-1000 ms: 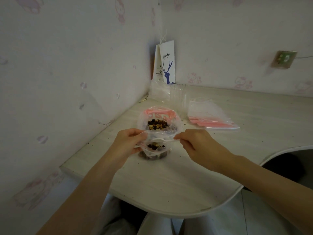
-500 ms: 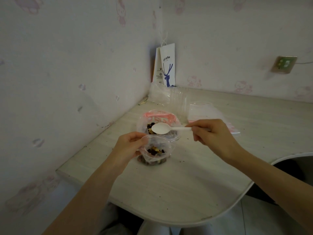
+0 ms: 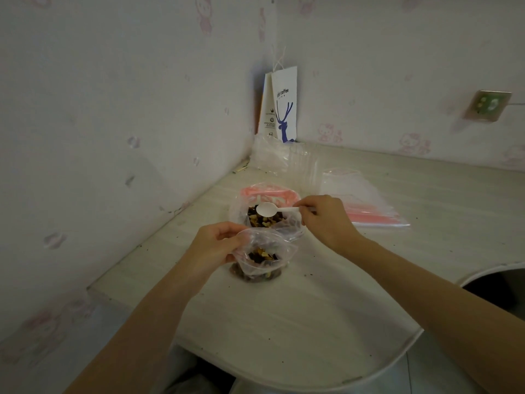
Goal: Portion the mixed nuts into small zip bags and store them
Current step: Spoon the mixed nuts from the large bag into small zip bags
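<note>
A small clear zip bag with mixed nuts in its bottom stands open on the pale table. My left hand pinches the bag's left rim and holds its mouth open. Just behind it sits a larger clear bag with a pink zip, open, with dark and yellow mixed nuts inside. My right hand grips the handle of a white plastic spoon. The spoon's bowl is empty and hovers over the nuts in the larger bag.
A flat stack of unused zip bags with pink strips lies right of my right hand. Clear plastic packaging and a white paper bag with a blue deer stand in the wall corner. Crumbs dot the table; its curved edge runs at front right.
A second ago both hands held the small bag's mouth. My right hand then let go and took up the white spoon, which now hangs lower over the large bag's nuts.
</note>
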